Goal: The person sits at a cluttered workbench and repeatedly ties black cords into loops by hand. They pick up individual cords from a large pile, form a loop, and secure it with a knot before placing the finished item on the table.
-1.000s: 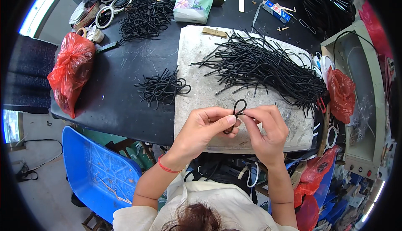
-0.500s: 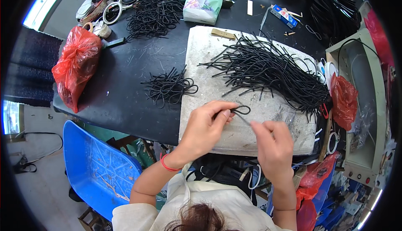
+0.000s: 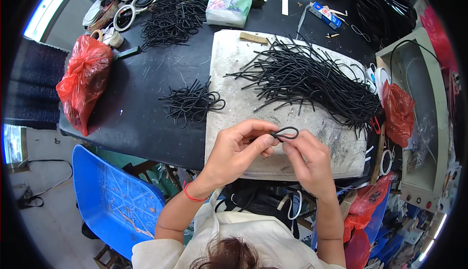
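My left hand pinches a thin black cord between thumb and forefinger. The cord is bent into a small loop that sticks out to the right of those fingertips. Fingertips of my right hand are closed at the lower side of the loop, on the same cord; its exact end is hidden between them. Both hands are above the near part of a worn pale board. Beyond them lies a large bundle of straight black cords. A smaller pile of looped cords sits left of the board.
A red plastic bag stands on the left of the black table. Along the back are a tangle of black cords, a tissue pack and a small blue box. A blue plastic tub is below left.
My right hand has moved up and left to the loop, meeting my left fingertips. The left hand keeps its pinch on the cord. The whole view has shifted slightly.
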A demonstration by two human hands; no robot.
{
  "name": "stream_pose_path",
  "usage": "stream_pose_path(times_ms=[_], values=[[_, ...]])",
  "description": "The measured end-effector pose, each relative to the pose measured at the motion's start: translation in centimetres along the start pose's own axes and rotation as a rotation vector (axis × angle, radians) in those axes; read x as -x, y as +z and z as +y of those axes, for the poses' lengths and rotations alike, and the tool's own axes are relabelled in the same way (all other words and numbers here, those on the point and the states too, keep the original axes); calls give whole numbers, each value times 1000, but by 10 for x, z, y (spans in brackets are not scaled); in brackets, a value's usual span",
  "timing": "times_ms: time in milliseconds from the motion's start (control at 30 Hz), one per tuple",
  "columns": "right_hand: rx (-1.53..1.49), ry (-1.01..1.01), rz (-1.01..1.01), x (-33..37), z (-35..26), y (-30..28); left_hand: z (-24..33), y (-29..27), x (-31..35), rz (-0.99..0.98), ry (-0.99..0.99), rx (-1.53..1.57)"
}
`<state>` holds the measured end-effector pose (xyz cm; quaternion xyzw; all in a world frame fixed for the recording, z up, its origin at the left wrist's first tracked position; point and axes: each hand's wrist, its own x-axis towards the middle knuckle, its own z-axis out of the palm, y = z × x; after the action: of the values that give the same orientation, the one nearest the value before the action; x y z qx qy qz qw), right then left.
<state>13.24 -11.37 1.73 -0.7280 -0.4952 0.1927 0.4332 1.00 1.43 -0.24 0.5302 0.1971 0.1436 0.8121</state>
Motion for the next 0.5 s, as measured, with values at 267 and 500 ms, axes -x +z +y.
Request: stream_pose_path(times_ms=[267, 500], values=[[-44, 109, 53, 9, -19, 11, -8, 9, 1, 135, 22, -101], [-746, 337, -171, 15, -17, -3, -11, 8, 4, 41, 8, -116]])
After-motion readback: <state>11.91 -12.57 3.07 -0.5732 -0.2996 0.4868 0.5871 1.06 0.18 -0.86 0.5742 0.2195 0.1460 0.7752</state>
